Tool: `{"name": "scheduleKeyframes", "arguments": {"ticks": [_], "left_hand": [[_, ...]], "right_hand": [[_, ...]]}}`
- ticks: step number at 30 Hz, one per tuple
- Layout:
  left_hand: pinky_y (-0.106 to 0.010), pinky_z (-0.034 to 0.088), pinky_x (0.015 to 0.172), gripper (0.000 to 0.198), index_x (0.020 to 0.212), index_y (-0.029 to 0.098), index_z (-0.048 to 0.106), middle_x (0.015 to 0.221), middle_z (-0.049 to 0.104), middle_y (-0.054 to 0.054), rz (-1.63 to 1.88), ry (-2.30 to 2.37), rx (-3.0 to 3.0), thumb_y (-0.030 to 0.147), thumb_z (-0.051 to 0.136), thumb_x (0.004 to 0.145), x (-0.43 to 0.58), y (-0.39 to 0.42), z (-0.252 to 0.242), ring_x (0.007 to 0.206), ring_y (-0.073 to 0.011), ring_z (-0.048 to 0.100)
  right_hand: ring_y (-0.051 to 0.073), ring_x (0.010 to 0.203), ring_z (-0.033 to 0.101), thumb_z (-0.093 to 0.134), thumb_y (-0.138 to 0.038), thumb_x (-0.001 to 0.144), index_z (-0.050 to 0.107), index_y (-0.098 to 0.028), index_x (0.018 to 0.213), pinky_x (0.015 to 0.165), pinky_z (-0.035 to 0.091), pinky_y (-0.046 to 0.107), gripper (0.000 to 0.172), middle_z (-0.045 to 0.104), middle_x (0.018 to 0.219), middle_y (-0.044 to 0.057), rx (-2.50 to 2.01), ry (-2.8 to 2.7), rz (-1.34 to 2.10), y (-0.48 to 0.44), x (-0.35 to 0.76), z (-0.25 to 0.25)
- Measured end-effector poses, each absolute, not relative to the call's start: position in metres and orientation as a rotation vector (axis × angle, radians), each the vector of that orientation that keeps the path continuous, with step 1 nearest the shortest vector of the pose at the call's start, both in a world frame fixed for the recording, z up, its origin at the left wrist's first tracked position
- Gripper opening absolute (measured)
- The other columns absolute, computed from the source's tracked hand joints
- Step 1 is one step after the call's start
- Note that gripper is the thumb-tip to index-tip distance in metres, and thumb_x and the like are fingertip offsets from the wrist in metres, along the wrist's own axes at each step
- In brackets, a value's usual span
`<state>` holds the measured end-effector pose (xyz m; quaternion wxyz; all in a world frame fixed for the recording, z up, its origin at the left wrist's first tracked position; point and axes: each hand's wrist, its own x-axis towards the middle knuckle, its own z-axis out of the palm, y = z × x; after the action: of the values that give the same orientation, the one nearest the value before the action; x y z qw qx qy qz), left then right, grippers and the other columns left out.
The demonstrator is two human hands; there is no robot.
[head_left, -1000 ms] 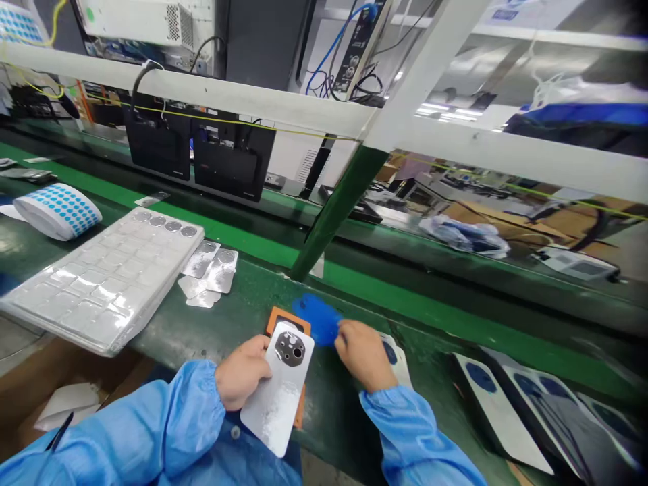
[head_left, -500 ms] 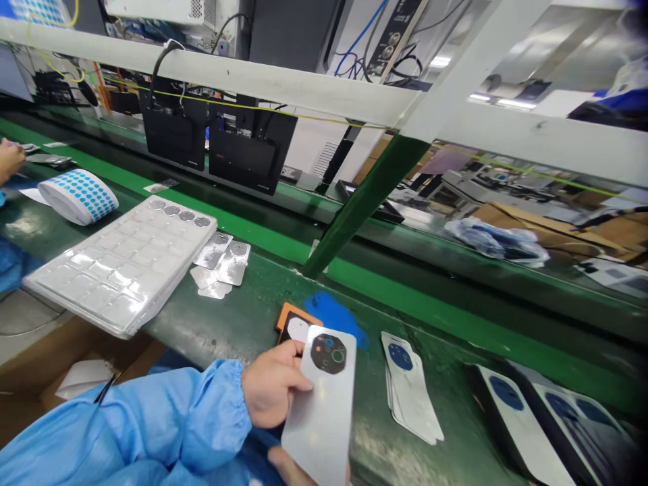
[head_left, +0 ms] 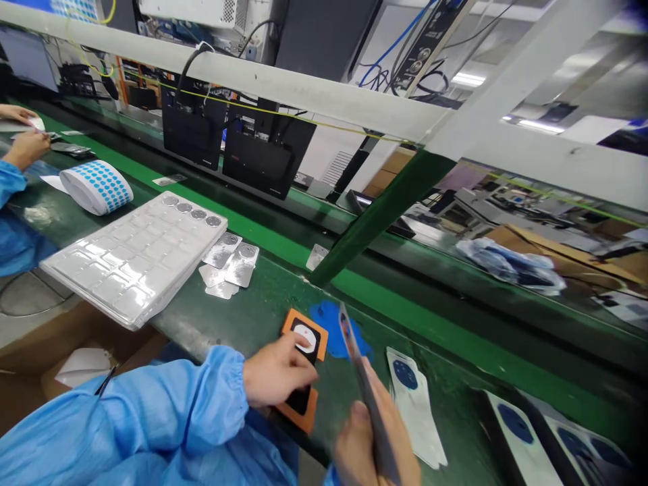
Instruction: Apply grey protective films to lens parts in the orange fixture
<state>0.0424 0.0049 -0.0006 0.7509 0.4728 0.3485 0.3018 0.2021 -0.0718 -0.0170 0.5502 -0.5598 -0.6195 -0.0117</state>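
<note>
My left hand rests on the orange-framed black fixture at the near edge of the green bench; its fingers lie flat on the black pad beside a white round part. My right hand grips a thin silver phone back cover held edge-on and tilted upright, right of the fixture. A blue film patch lies on the bench just behind the fixture. A small stack of white covers with blue round stickers lies right of my right hand.
A clear blister tray with several round metal parts sits at left, loose foil pieces beside it. A roll of blue-dot stickers lies farther left by a co-worker's hands. A green post slants behind. More covers at right.
The cover passed from my left hand to my right hand and turned edge-on. My left hand dropped onto the orange fixture. The view shifted right.
</note>
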Motion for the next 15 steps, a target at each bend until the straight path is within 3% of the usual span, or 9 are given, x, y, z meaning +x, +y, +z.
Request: {"name": "scheduleKeyframes", "arguments": {"ticks": [5, 9, 15], "left_hand": [[-0.027, 0.043, 0.079, 0.028, 0.109, 0.015, 0.047, 0.096, 0.061, -0.004, 0.946, 1.103, 1.268, 0.016, 0.055, 0.082, 0.001, 0.035, -0.026, 0.084, -0.012, 0.056], [-0.027, 0.044, 0.082, 0.026, 0.106, 0.016, 0.049, 0.097, 0.06, -0.005, 0.981, 1.098, 1.282, 0.015, 0.054, 0.081, -0.003, 0.041, -0.037, 0.088, -0.0124, 0.056], [-0.026, 0.044, 0.085, 0.026, 0.105, 0.015, 0.051, 0.098, 0.059, -0.005, 0.96, 1.103, 1.313, 0.014, 0.055, 0.079, 0.002, 0.038, -0.033, 0.09, -0.0126, 0.056]], "right_hand": [[0.029, 0.132, 0.042, 0.044, -0.002, 0.071, 0.05, -0.008, 0.136, 0.108, 0.038, 0.05, 0.066, 0.047, 0.141, 0.013, -1.242, -2.262, -0.234, -0.041, 0.238, -0.001], [0.027, 0.13, 0.044, 0.043, -0.003, 0.061, 0.06, -0.006, 0.125, 0.112, 0.033, 0.048, 0.067, 0.053, 0.136, 0.012, -1.302, -2.4, -0.169, -0.032, 0.239, -0.024], [0.025, 0.125, 0.048, 0.047, -0.01, 0.059, 0.065, -0.009, 0.122, 0.113, 0.029, 0.043, 0.065, 0.054, 0.135, 0.01, -1.4, -2.388, -0.022, -0.029, 0.229, -0.024]]}}
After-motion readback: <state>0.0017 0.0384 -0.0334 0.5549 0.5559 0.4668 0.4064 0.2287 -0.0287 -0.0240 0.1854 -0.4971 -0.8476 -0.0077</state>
